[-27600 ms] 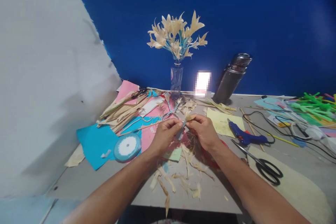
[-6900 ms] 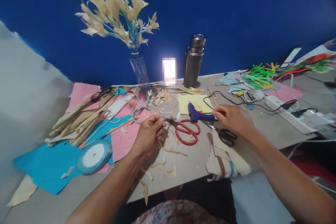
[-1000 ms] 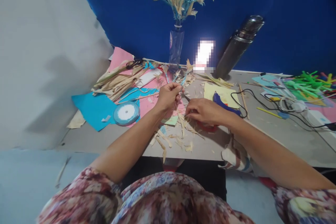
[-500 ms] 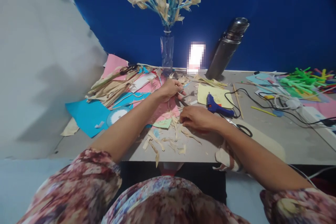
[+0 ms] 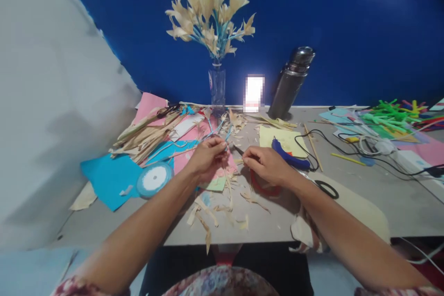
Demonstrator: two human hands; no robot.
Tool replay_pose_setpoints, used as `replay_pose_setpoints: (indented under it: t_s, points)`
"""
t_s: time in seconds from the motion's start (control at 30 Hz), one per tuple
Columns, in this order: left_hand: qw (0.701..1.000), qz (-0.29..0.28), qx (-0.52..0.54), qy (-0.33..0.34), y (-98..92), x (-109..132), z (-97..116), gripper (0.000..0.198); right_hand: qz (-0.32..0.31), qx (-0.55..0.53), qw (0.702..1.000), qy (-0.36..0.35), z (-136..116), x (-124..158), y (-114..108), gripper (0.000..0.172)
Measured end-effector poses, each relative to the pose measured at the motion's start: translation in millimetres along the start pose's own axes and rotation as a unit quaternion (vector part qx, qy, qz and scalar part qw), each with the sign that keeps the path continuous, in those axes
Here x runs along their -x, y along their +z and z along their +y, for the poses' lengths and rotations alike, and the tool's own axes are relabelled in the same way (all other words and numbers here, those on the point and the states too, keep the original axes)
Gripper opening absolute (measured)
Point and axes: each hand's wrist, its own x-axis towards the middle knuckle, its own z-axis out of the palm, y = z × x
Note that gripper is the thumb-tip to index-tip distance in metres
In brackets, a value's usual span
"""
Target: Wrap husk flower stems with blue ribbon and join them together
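My left hand (image 5: 209,159) is closed in a pinch around a thin blue-wrapped flower stem (image 5: 228,135). A pale dried-husk flower (image 5: 237,121) shows just above it, apparently at the stem's upper end. Close by on the right, my right hand (image 5: 265,165) is curled around scissors. Their dark pointed blade (image 5: 238,150) juts out toward the left hand, and a red handle (image 5: 265,187) shows below the palm. Pink paper (image 5: 183,161) and husk scraps (image 5: 231,189) lie beneath the hands.
Behind stand a bottle (image 5: 218,88) of husk flowers and a dark flask (image 5: 291,85). Blue glue gun (image 5: 289,155), black-handled scissors (image 5: 326,188) and cables lie right. A ribbon roll (image 5: 155,179) and dried husks (image 5: 149,129) lie left. Green pipe cleaners (image 5: 391,118) sit far right.
My left hand has come down and nearer with the blue stem, turning its fingers upward. My right hand has turned, bringing the dark blade into view. The camera view has tilted upward.
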Motion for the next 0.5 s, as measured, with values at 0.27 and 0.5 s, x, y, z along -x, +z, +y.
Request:
replay_pose_setpoints:
  t_s: [0.27, 0.5]
  points:
    - [0.994, -0.030, 0.093, -0.038, 0.1, 1.7, -5.8, 0.020, 0.198, 0.042, 0.978, -0.051, -18.5, -16.6, -17.3, 0.009]
    - [0.996, -0.011, 0.085, -0.027, 5.9, 6.6, -2.5, 0.023, 0.264, 0.013, 0.962, -0.071, -17.5, -26.4, -1.2, 0.009]
